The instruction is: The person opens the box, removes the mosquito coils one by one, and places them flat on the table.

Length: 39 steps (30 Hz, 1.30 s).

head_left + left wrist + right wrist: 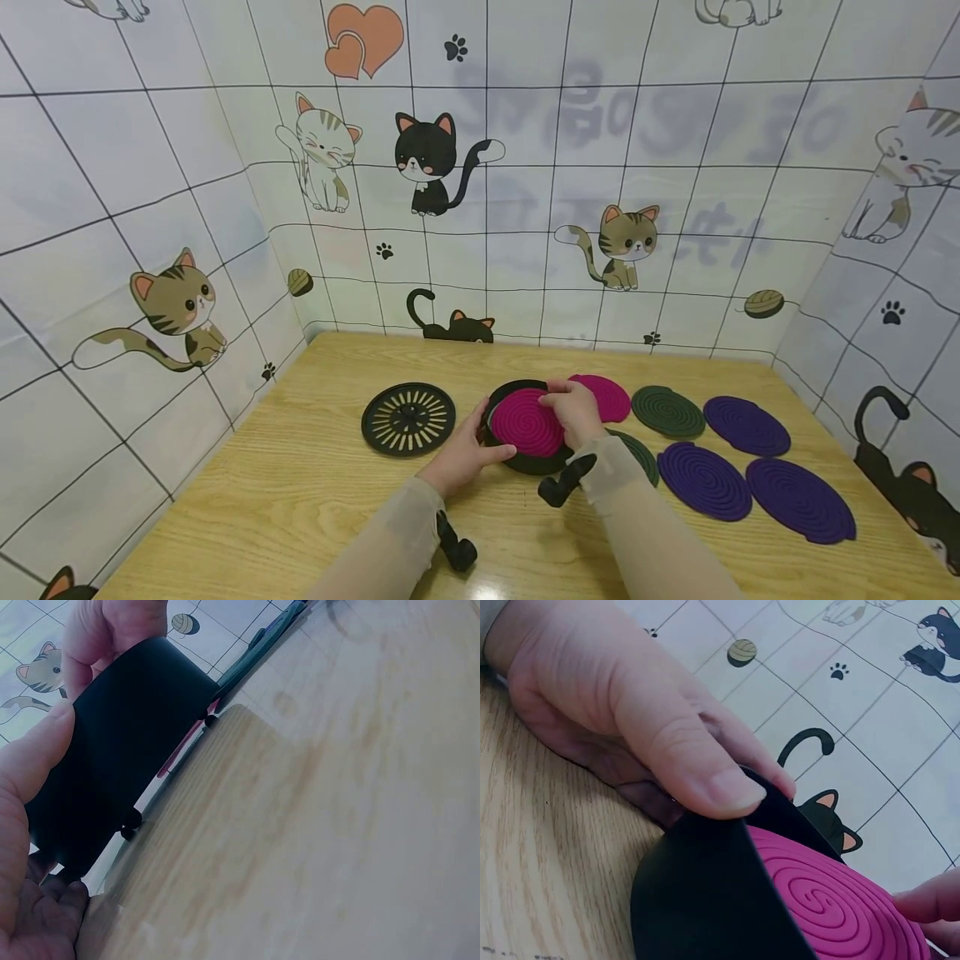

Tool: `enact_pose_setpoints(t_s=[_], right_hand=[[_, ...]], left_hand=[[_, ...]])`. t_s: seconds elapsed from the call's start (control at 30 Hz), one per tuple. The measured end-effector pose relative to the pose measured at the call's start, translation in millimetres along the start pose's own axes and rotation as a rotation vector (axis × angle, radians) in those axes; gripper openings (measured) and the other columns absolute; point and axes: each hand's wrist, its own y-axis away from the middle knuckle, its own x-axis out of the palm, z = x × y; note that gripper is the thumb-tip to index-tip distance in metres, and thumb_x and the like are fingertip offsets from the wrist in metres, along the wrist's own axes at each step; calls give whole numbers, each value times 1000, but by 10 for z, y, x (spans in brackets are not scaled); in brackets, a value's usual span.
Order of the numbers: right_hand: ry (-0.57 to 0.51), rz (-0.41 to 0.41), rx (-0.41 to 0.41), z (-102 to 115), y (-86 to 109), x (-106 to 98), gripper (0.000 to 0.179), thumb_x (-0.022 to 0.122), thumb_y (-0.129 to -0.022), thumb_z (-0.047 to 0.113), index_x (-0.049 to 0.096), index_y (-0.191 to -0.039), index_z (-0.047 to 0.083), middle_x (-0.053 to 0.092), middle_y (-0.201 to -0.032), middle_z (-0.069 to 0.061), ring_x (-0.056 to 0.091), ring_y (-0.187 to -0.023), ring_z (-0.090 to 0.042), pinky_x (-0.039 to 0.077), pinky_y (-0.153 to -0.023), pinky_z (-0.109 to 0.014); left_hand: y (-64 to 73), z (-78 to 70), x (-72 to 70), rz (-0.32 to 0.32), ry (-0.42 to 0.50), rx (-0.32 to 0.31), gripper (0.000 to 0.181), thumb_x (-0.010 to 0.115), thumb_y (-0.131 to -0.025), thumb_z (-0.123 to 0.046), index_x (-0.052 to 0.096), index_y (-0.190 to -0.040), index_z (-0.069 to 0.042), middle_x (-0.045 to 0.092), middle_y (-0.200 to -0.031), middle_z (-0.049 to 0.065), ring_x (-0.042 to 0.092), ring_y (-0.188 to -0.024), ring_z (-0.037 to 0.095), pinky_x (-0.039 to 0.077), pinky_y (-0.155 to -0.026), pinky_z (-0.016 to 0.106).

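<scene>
A black round mosquito coil holder (532, 466) stands on the table, with feet along its base in the left wrist view. My left hand (467, 454) grips its left side, thumb over the near rim (712, 787). Inside the rim lies a pink mosquito coil (527, 422), tilted in the right wrist view, where its spiral (810, 896) faces up. My right hand (577, 412) pinches the far right edge of this coil; only its fingertips (930, 906) show in the right wrist view. Part of the holder's right rim is hidden behind the right hand.
A slotted black lid (408, 419) lies left of the holder. Behind the right hand is another pink coil (606, 398). Green coils (669, 412) and several purple coils (705, 481) lie to the right. Cat-patterned cloth walls (517, 250) enclose the wooden table (285, 500).
</scene>
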Motion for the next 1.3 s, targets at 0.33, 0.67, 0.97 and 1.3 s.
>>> enact_pose_setpoints(t_s=[0.33, 0.67, 0.97, 1.3], right_hand=[[-25, 31, 55, 25, 13, -36, 40, 61, -88, -1, 56, -128, -6, 43, -140, -22, 35, -131, -34, 30, -110, -46], [1, 85, 52, 73, 35, -36, 41, 59, -92, 1, 52, -132, -4, 44, -137, -22, 42, -123, -32, 40, -99, -40], [86, 137, -16, 97, 36, -70, 44, 60, -90, -1, 51, -134, -3, 52, -124, -20, 54, -101, -25, 49, -75, -27], [46, 199, -14, 76, 16, -123, 48, 58, -89, -4, 49, -136, -2, 55, -120, -20, 61, -76, -13, 52, -62, -24]], left_hand=[[23, -53, -6, 0, -11, -4, 96, 76, -85, -28, 13, -155, -11, 19, -157, 15, 28, -139, 39, 27, -111, 50], [31, -60, -15, 7, 1, 3, 96, 75, -85, -28, 13, -155, -10, 19, -157, 15, 28, -140, 39, 26, -111, 49], [-161, 240, 3, -8, -26, -3, 100, 76, -83, -36, 11, -156, -18, 19, -158, 12, 28, -140, 37, 27, -111, 50], [-136, 225, -2, 0, -31, 2, 103, 77, -80, -44, 11, -156, -19, 18, -158, 9, 28, -140, 35, 28, -111, 49]])
